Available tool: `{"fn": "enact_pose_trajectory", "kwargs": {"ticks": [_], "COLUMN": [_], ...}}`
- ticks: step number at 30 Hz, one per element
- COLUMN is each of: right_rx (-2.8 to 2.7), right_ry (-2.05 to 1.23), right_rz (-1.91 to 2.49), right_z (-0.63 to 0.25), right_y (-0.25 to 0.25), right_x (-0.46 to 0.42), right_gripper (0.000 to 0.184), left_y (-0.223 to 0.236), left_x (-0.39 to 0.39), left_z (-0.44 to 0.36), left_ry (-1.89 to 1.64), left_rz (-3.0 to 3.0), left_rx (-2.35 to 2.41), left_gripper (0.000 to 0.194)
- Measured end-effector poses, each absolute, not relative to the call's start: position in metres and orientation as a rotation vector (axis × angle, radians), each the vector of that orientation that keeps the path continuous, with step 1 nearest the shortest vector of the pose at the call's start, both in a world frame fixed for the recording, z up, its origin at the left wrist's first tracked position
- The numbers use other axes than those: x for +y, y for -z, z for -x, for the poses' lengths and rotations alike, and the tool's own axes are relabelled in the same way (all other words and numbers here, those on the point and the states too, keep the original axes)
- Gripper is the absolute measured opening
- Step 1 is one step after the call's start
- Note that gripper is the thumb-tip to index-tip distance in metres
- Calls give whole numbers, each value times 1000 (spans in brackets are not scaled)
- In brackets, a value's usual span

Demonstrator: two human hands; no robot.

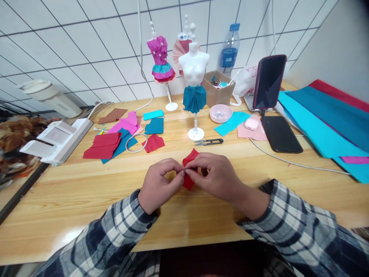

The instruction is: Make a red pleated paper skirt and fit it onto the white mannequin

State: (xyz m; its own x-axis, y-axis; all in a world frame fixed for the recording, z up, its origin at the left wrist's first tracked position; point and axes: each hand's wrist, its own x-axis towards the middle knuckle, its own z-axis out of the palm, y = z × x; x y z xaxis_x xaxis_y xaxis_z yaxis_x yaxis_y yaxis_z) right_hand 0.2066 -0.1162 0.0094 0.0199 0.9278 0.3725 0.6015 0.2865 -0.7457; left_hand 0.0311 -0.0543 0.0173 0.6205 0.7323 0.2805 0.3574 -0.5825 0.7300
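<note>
A small piece of red crepe paper [189, 181] is between my hands, just above the tabletop, its upper part creased. My left hand [161, 181] pinches with thumb and index finger at the left edge of the red piece. My right hand [215, 175] pinches at the same spot, its fingertips touching those of the left and covering part of the red piece. What exactly lies between the fingertips is too small to make out. Beyond the hands lie black thread snips [209, 142] and a white mini mannequin [193, 63] in a teal pleated skirt [195, 99].
Cut paper pieces, including a red stack [101, 146], lie left with a looped white cable [136, 143]. Behind stand a dressed mannequin [160, 57], cardboard box [218, 90] and water bottle [230, 50]. Right are a bead bowl [220, 118], phones [281, 134] and large coloured sheets [325, 115].
</note>
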Motion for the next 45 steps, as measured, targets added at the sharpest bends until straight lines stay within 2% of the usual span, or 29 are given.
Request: {"fn": "enact_pose_trajectory", "kwargs": {"ticks": [45], "right_rx": [-1753], "right_ry": [-359], "right_rz": [1381], "right_z": [-208], "right_y": [-6], "right_x": [-118], "right_gripper": [12], "left_y": [-17], "left_x": [-54], "left_z": [-31], "left_ry": [-755], "left_rz": [-2183], "left_rx": [842], "left_gripper": [15]}}
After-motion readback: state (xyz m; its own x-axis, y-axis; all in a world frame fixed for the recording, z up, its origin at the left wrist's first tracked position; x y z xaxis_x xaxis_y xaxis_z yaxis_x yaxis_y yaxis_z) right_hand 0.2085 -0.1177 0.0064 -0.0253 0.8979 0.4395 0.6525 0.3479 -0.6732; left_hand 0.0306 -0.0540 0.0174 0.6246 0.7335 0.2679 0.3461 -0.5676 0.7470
